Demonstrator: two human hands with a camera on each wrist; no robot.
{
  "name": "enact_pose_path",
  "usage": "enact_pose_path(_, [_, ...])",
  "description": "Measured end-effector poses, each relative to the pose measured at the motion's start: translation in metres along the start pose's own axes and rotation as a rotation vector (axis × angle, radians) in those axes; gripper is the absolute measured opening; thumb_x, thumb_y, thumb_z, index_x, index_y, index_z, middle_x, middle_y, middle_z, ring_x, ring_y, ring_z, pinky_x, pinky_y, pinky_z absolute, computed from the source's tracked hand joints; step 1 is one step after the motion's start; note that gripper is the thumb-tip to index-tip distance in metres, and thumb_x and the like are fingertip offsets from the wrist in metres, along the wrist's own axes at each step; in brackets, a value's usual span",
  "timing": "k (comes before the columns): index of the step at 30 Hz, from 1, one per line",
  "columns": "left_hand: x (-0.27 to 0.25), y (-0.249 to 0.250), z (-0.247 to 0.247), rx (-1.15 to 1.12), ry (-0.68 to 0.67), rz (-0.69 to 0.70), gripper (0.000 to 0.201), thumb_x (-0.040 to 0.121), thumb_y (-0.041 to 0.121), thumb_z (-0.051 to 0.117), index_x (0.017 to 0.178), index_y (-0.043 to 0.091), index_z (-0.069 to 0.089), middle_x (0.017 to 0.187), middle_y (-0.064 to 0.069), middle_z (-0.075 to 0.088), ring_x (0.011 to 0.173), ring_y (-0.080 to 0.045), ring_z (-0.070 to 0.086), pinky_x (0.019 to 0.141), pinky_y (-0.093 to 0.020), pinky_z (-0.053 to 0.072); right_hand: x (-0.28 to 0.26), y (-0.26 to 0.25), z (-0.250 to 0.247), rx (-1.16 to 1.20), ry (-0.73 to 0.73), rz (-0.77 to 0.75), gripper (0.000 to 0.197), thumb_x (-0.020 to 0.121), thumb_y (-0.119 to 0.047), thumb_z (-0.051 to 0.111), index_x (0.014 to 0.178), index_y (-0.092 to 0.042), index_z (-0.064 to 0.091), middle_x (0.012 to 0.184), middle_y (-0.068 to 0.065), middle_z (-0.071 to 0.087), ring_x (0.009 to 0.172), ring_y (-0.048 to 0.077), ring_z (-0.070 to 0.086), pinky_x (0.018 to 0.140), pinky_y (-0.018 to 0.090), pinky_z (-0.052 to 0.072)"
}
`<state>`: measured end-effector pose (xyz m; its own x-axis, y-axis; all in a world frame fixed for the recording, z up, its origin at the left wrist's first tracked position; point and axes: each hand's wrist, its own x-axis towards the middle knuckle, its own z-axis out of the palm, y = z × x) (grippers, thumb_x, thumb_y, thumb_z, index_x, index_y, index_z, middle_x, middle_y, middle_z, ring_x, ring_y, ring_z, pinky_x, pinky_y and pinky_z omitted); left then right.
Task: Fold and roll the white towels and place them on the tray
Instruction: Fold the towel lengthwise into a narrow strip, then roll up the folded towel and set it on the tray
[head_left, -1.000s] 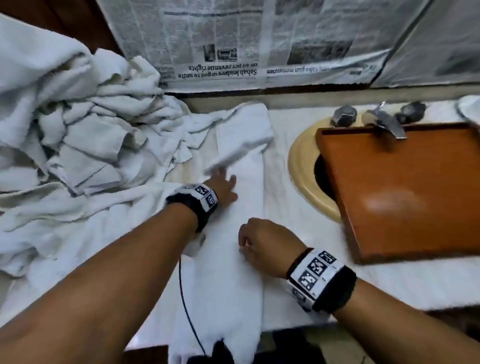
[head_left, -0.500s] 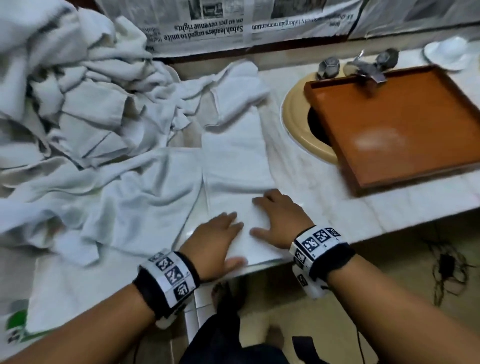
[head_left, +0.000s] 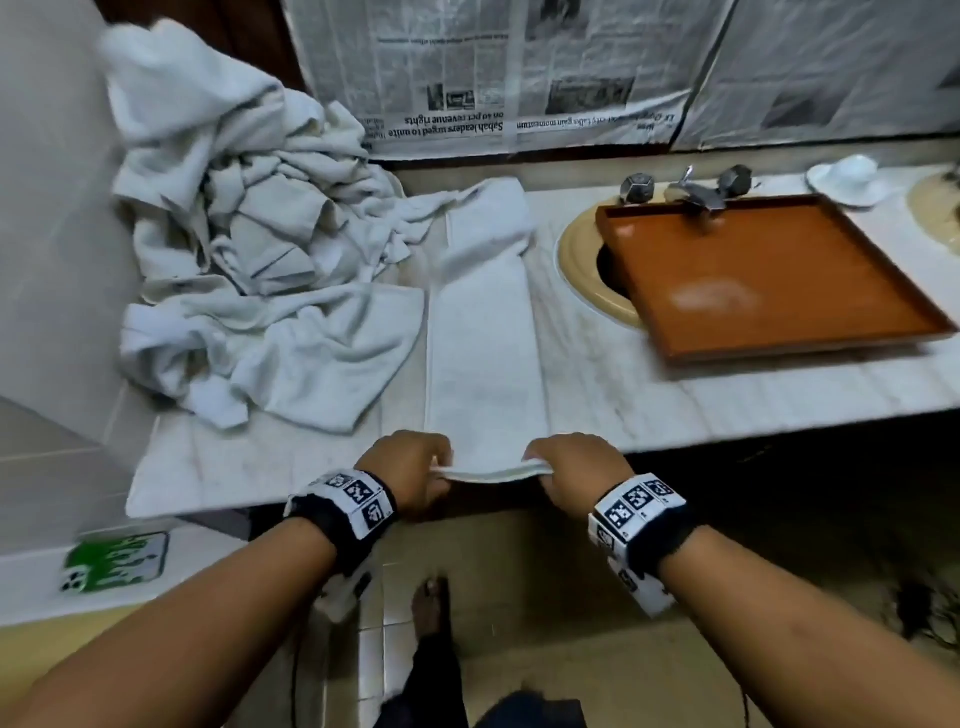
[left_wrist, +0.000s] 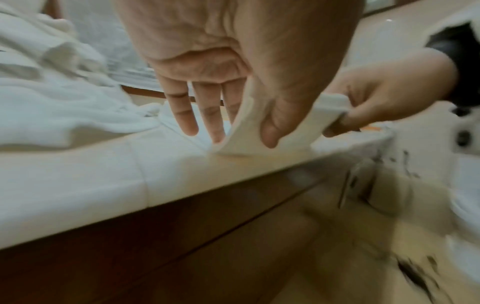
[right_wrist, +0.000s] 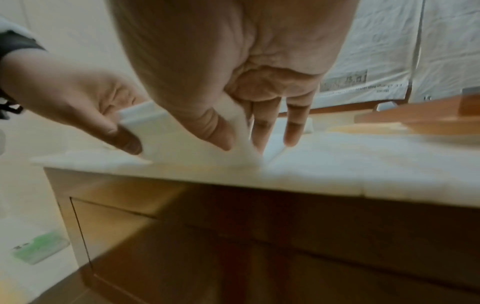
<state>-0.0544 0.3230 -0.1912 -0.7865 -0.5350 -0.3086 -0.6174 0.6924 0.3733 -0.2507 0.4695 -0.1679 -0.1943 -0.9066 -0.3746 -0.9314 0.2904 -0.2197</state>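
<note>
A white towel (head_left: 483, 338), folded into a long narrow strip, lies on the counter and runs from the front edge toward the back wall. My left hand (head_left: 436, 470) pinches its near left corner and my right hand (head_left: 540, 467) pinches its near right corner, so the near end is raised just above the counter edge. In the left wrist view the thumb and fingers (left_wrist: 267, 131) clamp the towel end (left_wrist: 246, 131). The right wrist view shows the same pinch on the towel (right_wrist: 182, 139). The brown wooden tray (head_left: 883, 291) sits empty over the sink at right.
A heap of loose white towels (head_left: 249, 249) fills the counter's left and back. The tap (head_left: 691, 192) stands behind the tray, and a white dish (head_left: 847, 176) sits at the far right. Newspaper (head_left: 519, 78) covers the wall. Below the counter edge are a cabinet (right_wrist: 259, 226) and the floor.
Both hands were pressing flat on the towel near the front edge. They now pinch its near corners and lift that end. The view has pulled back from the counter.
</note>
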Motion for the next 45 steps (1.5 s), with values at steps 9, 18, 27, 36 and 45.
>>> enact_pose_path(9, [-0.040,0.046,-0.079,-0.545,0.391,0.044,0.013,0.080,0.043,0.064,0.082,0.030,0.060,0.081,0.010,0.069,0.071,0.000,0.062,0.067,-0.021,0.047,-0.037,0.015,-0.084,0.642,0.318,-0.034,0.024,0.086,-0.023,0.062,0.068,-0.010,0.051,0.065,0.003,0.053,0.062,0.017,0.049,0.056,0.023,0.035])
enact_pose_path(18, [-0.065,0.082,-0.086,-0.698,0.270,0.216,0.014,0.096,0.030,0.062,0.092,0.017,0.065,0.084,0.004,0.074,0.077,-0.006,0.067,0.068,-0.026,0.051,-0.078,0.029,-0.099,0.877,0.140,-0.114,0.029,0.100,-0.024,0.056,0.080,-0.005,0.064,0.073,-0.001,0.066,0.071,0.018,0.064,0.072,0.035,0.051])
enact_pose_path(27, [-0.058,0.082,-0.070,-0.754,0.251,0.166,0.044,0.085,0.059,0.057,0.102,0.019,0.066,0.093,-0.005,0.074,0.084,-0.027,0.071,0.068,-0.046,0.059,-0.090,0.041,-0.098,1.074,0.066,-0.085,0.025,0.103,-0.023,0.050,0.097,-0.006,0.067,0.095,0.008,0.074,0.090,0.023,0.072,0.080,0.035,0.058])
enact_pose_path(36, [-0.017,0.066,-0.060,-0.715,0.243,0.113,0.018,0.100,0.035,0.053,0.095,0.022,0.065,0.078,0.016,0.071,0.070,-0.002,0.066,0.062,-0.022,0.047,-0.046,0.059,-0.094,1.090,-0.017,-0.011,0.018,0.097,-0.014,0.057,0.103,0.002,0.062,0.100,0.023,0.069,0.089,0.031,0.064,0.095,0.058,0.048])
enact_pose_path(45, [0.113,0.039,-0.138,-1.002,0.160,0.045,0.023,0.100,0.030,0.054,0.100,0.010,0.067,0.090,-0.010,0.074,0.077,-0.021,0.069,0.068,-0.038,0.055,0.078,0.085,-0.168,1.138,0.178,0.088,0.019,0.099,-0.015,0.056,0.100,0.002,0.065,0.094,0.018,0.070,0.083,0.029,0.066,0.075,0.041,0.057])
